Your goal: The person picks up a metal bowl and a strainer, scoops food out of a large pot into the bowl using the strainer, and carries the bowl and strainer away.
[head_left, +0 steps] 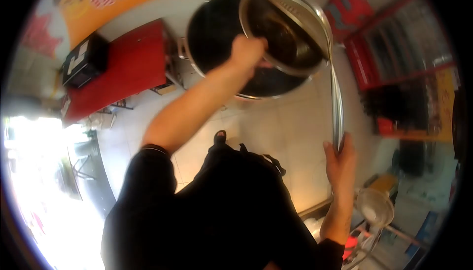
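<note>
My left hand (249, 53) is closed on the near rim of a round metal basin (313, 62), which is tilted and dark inside. The basin overlaps a large, wide pot (212, 28) with a dark interior and a bright rim. Lower right, my right hand (341, 159) wraps round the long metal handle (337, 102) of a strainer. Its fine mesh (290, 8) lies at the far side of the basin, and its rim curves round the basin's right edge. My left hand hides part of the basin's rim.
A red table (138, 58) with a black box (86, 58) stands left. At right is a red-framed cabinet (404, 38). A red stool (351, 11) sits behind the pot. Another strainer (374, 208) lies lower right, beside my right forearm. Pale floor tiles (286, 137) show below the pot.
</note>
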